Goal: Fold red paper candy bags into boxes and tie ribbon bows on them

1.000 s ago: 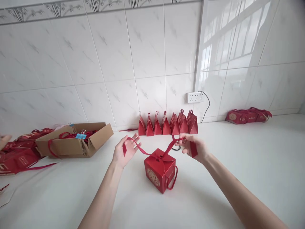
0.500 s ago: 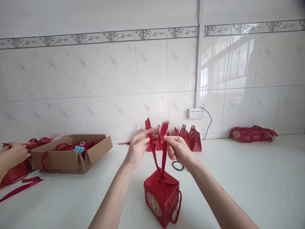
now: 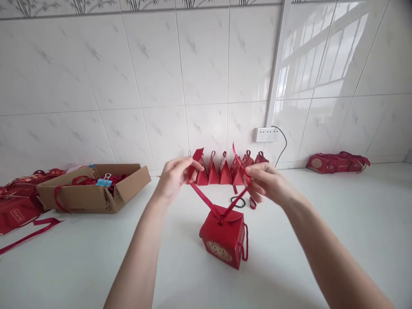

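A red gift box [image 3: 222, 236] with a gold round emblem and a twisted cord handle on its right side stands on the white table in front of me. A red ribbon [image 3: 204, 198] comes out of its top, its two ends spread in a V. My left hand [image 3: 177, 177] is closed on the left end, with the tip sticking up above the fingers. My right hand [image 3: 264, 180] pinches the right end between thumb and fingers, and its tip also points upward. Both hands are above and behind the box.
Several small red triangular boxes [image 3: 213, 174] line the wall. A black ring [image 3: 237, 201] and a small ribbon loop [image 3: 252, 203] lie before them. At left are a cardboard box [image 3: 77, 199], red packages [image 3: 19, 210] and loose ribbon [image 3: 32, 234]; at right, more red boxes [image 3: 337, 163].
My hands have moved apart, pulling the ribbon ends from nearly upright into a wide V. The camera view has tilted downward. Another person's hand at the far left is out of view now.
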{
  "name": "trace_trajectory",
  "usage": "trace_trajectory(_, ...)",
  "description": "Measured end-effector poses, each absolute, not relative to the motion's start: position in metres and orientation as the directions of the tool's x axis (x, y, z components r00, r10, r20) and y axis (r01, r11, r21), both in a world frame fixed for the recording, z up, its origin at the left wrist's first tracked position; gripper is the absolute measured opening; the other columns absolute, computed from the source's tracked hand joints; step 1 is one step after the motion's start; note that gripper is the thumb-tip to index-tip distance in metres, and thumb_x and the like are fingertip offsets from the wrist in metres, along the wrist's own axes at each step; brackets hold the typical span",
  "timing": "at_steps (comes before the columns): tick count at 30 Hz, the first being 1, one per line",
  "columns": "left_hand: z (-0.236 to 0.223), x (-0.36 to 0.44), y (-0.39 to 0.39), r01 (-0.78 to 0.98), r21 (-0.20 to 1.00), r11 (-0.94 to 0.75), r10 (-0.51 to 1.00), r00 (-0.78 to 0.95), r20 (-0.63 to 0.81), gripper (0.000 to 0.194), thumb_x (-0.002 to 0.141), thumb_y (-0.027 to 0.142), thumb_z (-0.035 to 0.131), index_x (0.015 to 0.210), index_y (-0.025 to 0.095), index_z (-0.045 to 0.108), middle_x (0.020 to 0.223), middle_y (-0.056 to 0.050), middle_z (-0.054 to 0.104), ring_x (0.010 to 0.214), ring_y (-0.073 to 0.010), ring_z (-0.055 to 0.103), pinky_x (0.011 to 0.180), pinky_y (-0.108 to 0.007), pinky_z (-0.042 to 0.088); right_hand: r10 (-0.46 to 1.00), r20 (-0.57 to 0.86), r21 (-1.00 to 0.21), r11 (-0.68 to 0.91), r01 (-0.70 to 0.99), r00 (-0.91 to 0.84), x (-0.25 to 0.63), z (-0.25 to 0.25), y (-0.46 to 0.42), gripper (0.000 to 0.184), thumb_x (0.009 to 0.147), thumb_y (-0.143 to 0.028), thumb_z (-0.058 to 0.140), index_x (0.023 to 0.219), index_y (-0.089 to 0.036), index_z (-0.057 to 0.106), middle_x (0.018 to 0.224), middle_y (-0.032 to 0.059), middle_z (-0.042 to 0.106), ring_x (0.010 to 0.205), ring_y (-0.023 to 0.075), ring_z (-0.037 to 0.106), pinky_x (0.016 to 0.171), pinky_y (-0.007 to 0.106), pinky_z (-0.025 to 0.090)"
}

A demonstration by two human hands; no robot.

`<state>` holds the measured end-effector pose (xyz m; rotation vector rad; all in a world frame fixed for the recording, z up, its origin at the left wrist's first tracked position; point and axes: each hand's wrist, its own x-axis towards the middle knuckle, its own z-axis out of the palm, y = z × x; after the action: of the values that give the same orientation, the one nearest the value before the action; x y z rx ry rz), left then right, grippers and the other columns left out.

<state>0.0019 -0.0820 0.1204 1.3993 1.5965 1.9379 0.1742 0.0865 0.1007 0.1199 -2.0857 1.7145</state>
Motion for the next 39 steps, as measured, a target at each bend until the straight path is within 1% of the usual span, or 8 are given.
trace_trajectory(4, 0.11, -0.025, -0.087, 0.544, 0.834, 0.09, 0.665, -0.656, 0.356, 0.03, 0.065, 0.019, 0.067, 0.041, 0.017, 0.05, 0.049, -0.001, 0.045, 0.054, -0.0155, 0.045, 0.054, -0.023, 0.029, -0.229, -0.064, -0.91, 0.414, -0.038, -0.971, 0.221, 0.091, 0.106, 0.062, 0.076, -0.07, 0.047, 0.066, -0.014, 0.07, 0.033, -0.0014, 0.045, 0.029, 0.007, 0.036, 0.041, 0.024, 0.035)
trace_trajectory(6, 0.099, -0.026, -0.083, 0.554, 0.81, 0.195, 0.644, -0.695, 0.32, 0.027, 0.056, 0.012, 0.073, 0.041, 0.018, 0.05, 0.048, 0.0, 0.044, 0.052, -0.0152, 0.044, 0.052, -0.022, 0.024, -0.091, -0.103, -0.899, 0.435, 0.053, -0.991, 0.23, 0.079, 0.106, 0.072, 0.075, -0.077, 0.037, 0.071, -0.013, 0.068, 0.034, -0.0031, 0.042, 0.029, 0.0073, 0.037, 0.043, 0.025, 0.037)
trace_trajectory(9, 0.075, -0.016, -0.072, 0.548, 0.802, 0.237, 0.843, -0.526, 0.11, 0.016, 0.058, 0.029, 0.076, 0.061, 0.02, 0.064, 0.067, -0.003, 0.06, 0.057, -0.0162, 0.05, 0.05, -0.022, 0.026, 0.308, -0.103, -0.882, 0.412, 0.23, -0.946, 0.225, 0.053, 0.094, 0.068, 0.074, -0.078, 0.036, 0.069, -0.014, 0.058, 0.046, -0.0025, 0.044, 0.039, 0.0098, 0.047, 0.041, 0.024, 0.04)
trace_trajectory(13, 0.033, 0.0, -0.066, 0.51, 0.834, 0.211, 0.958, -0.277, -0.073, 0.03, 0.072, 0.051, 0.061, 0.077, 0.021, 0.061, 0.074, -0.002, 0.06, 0.056, -0.0139, 0.049, 0.048, -0.022, 0.03, 0.367, -0.267, -0.794, 0.44, 0.419, -0.891, 0.208, 0.025, 0.069, 0.06, 0.069, -0.075, 0.05, 0.066, -0.015, 0.053, 0.066, 0.0059, 0.056, 0.061, 0.0161, 0.055, 0.045, 0.027, 0.048)
trace_trajectory(19, 0.008, 0.0, -0.086, 0.353, 0.925, 0.137, 0.968, -0.247, -0.049, 0.041, 0.073, 0.052, 0.06, 0.057, 0.018, 0.044, 0.055, 0.002, 0.042, 0.047, -0.0096, 0.035, 0.045, -0.023, 0.024, 0.21, -0.211, -0.835, 0.469, 0.288, -0.955, 0.182, 0.022, 0.082, 0.043, 0.065, -0.055, 0.07, 0.064, -0.017, 0.05, 0.068, -0.0004, 0.049, 0.063, 0.0115, 0.045, 0.055, 0.024, 0.041)
trace_trajectory(23, 0.013, 0.001, -0.095, 0.261, 0.955, 0.144, 0.96, -0.27, -0.071, 0.04, 0.074, 0.049, 0.06, 0.055, 0.017, 0.045, 0.051, 0.002, 0.048, 0.046, -0.0106, 0.044, 0.046, -0.023, 0.029, 0.031, -0.169, -0.946, 0.276, 0.171, -0.985, 0.167, 0.014, 0.097, 0.045, 0.066, -0.052, 0.072, 0.063, -0.016, 0.044, 0.064, -0.0029, 0.046, 0.062, 0.0097, 0.043, 0.057, 0.023, 0.034)
trace_trajectory(32, 0.004, -0.004, -0.092, 0.143, 0.982, 0.123, 0.98, -0.174, -0.098, 0.035, 0.081, 0.043, 0.056, 0.057, 0.017, 0.053, 0.056, -0.002, 0.058, 0.048, -0.0117, 0.051, 0.046, -0.024, 0.029, 0.039, -0.134, -0.99, -0.057, 0.132, -0.99, 0.178, 0.0, 0.09, 0.036, 0.071, -0.044, 0.072, 0.065, -0.015, 0.052, 0.064, -0.0033, 0.049, 0.058, 0.0079, 0.045, 0.057, 0.023, 0.034)
trace_trajectory(39, -0.003, -0.013, -0.091, 0.191, 0.975, 0.114, 0.982, -0.169, -0.082, 0.04, 0.078, 0.044, 0.059, 0.052, 0.017, 0.047, 0.052, -0.001, 0.052, 0.046, -0.0106, 0.049, 0.045, -0.024, 0.031, 0.039, -0.148, -0.989, 0.023, 0.149, -0.988, 0.181, -0.001, 0.101, 0.028, 0.071, -0.04, 0.072, 0.073, -0.013, 0.062, 0.067, -0.0006, 0.056, 0.06, 0.009, 0.048, 0.061, 0.025, 0.037)
